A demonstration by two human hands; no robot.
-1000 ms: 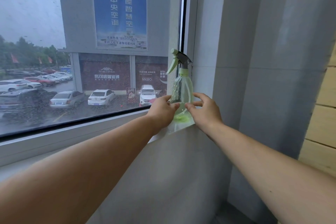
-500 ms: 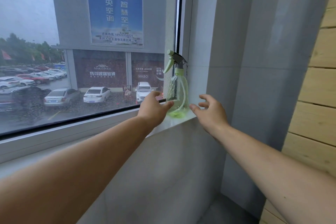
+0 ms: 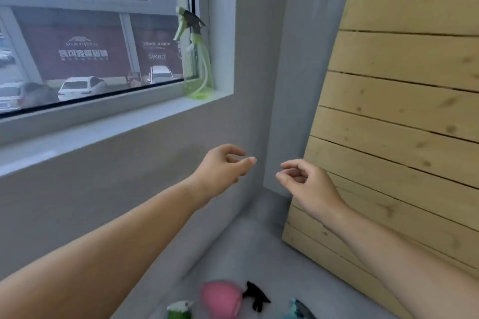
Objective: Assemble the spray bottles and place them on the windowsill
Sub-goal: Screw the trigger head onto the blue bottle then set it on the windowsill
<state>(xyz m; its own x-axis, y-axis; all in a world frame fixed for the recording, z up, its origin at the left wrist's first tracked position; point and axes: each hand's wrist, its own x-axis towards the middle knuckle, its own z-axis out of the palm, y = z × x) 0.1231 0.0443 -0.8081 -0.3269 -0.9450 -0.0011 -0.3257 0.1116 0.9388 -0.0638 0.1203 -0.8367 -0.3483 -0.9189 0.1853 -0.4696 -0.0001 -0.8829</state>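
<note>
A: Where does the next piece lie?
B: At six o'clock from both hands, on the floor: pink bottle (image 3: 220,298), long axis three-to-nine, black spray head (image 3: 255,295) just beside it.
A: Hand states?
B: Left hand (image 3: 220,168) and right hand (image 3: 303,181) loosely curled, empty; neither clearly nearer.
A: Finished work?
B: Green spray bottle (image 3: 197,65) upright on windowsill (image 3: 116,122), twelve o'clock.

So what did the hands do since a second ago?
Both hands let go of the green spray bottle and dropped away below the windowsill. The left hand and right hand now hang empty. The bottle stayed upright in the sill's right corner.
</note>
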